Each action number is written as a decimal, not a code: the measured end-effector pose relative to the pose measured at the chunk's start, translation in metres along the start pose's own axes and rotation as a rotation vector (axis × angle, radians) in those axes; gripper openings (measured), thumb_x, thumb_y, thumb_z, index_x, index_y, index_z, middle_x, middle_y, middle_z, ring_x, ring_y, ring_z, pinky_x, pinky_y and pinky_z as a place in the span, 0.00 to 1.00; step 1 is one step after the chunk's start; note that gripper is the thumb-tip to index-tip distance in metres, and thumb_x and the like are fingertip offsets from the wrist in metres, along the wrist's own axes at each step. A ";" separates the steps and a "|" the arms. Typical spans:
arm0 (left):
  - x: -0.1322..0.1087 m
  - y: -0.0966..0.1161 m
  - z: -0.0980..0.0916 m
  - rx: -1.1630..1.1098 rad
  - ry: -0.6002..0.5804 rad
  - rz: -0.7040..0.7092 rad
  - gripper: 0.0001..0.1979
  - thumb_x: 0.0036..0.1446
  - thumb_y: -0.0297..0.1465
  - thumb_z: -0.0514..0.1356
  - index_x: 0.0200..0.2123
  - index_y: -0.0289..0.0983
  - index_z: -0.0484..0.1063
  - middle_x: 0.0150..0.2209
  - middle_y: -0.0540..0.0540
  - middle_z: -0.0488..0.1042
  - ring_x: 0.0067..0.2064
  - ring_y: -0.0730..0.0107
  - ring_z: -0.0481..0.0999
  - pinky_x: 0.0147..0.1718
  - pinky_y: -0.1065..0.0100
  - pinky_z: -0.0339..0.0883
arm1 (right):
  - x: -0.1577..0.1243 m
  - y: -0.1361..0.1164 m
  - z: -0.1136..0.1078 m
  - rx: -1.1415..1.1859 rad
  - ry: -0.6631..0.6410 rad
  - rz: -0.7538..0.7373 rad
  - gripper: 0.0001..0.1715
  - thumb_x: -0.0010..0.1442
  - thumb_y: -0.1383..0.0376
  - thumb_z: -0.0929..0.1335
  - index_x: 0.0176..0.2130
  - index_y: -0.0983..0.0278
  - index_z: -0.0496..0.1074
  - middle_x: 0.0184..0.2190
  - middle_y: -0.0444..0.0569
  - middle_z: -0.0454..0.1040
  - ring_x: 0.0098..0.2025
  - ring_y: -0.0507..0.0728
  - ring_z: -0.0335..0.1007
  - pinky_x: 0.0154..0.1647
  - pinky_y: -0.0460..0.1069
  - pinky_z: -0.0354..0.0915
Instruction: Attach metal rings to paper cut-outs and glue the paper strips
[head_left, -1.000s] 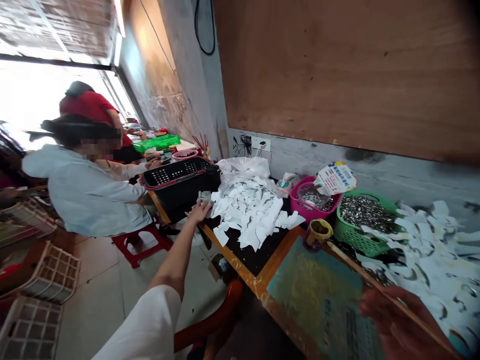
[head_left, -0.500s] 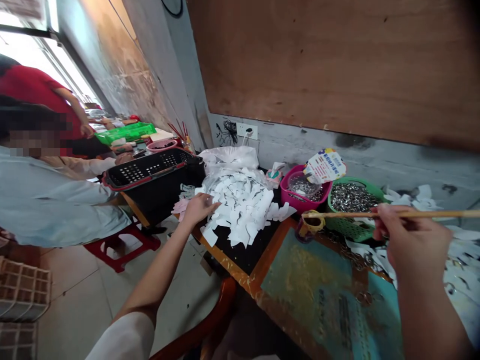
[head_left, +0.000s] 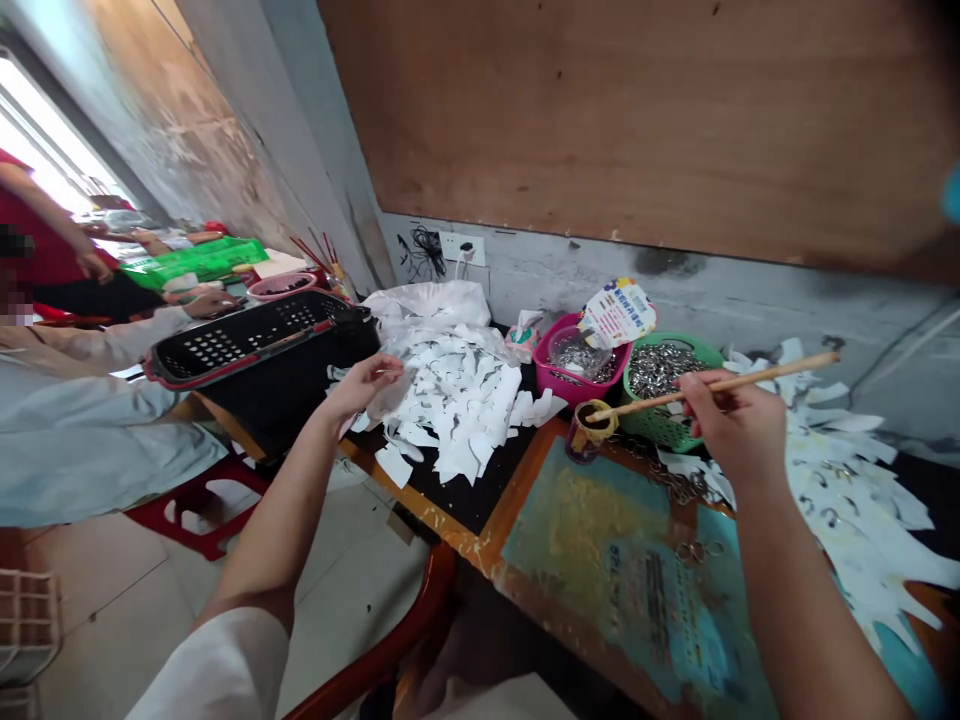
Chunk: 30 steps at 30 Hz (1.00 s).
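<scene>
My left hand [head_left: 364, 385] is closed on a white paper piece at the left edge of a heap of white paper cut-outs [head_left: 457, 405] on the table. My right hand [head_left: 731, 425] grips a thin wooden stick [head_left: 712, 386]. The stick's tip dips into a small yellow-rimmed pot [head_left: 589, 428] standing at the top edge of a blue-green mat [head_left: 637, 560].
A black basket [head_left: 262, 345] stands left of the heap. A pink basket [head_left: 577, 365] and a green basket [head_left: 664, 385] hold small metal rings. More white cut-outs [head_left: 847, 480] lie at the right. Two other people sit at the far left. A wooden chair arm [head_left: 390, 640] curves below the table edge.
My right hand rose into view and brought the stick's tip into the small pot. My left hand closed on a paper piece at the heap's edge. The view swung left.
</scene>
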<state>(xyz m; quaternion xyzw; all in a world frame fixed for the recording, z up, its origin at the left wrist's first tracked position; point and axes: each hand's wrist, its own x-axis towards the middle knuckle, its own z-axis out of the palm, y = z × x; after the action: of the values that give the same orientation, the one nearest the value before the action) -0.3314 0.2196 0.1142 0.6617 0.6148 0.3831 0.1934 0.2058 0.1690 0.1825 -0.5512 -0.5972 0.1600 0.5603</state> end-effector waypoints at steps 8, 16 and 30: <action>-0.017 0.014 0.030 0.333 -0.144 0.182 0.40 0.50 0.44 0.63 0.65 0.42 0.59 0.65 0.40 0.62 0.60 0.50 0.68 0.57 0.57 0.65 | -0.005 0.014 -0.007 -0.053 -0.014 -0.020 0.22 0.58 0.48 0.69 0.34 0.64 0.76 0.19 0.43 0.69 0.17 0.50 0.60 0.17 0.47 0.58; 0.020 0.053 0.053 0.201 0.445 0.011 0.14 0.56 0.32 0.57 0.42 0.33 0.76 0.41 0.41 0.78 0.47 0.54 0.76 0.52 0.54 0.67 | 0.005 0.008 0.017 -0.234 -0.048 -0.181 0.21 0.61 0.52 0.66 0.31 0.65 0.75 0.17 0.43 0.68 0.19 0.51 0.61 0.26 0.47 0.60; -0.079 0.191 0.170 0.284 -0.511 0.758 0.17 0.51 0.30 0.64 0.47 0.46 0.76 0.34 0.46 0.76 0.41 0.56 0.76 0.53 0.53 0.66 | 0.015 0.046 0.061 -0.402 -0.270 -0.111 0.24 0.65 0.52 0.60 0.25 0.63 0.68 0.18 0.47 0.69 0.22 0.54 0.65 0.26 0.48 0.55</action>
<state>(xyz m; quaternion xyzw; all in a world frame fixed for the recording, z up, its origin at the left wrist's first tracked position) -0.0740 0.1483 0.1246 0.9322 0.3093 0.1636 0.0926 0.1791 0.2230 0.1330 -0.5915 -0.7159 0.0791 0.3626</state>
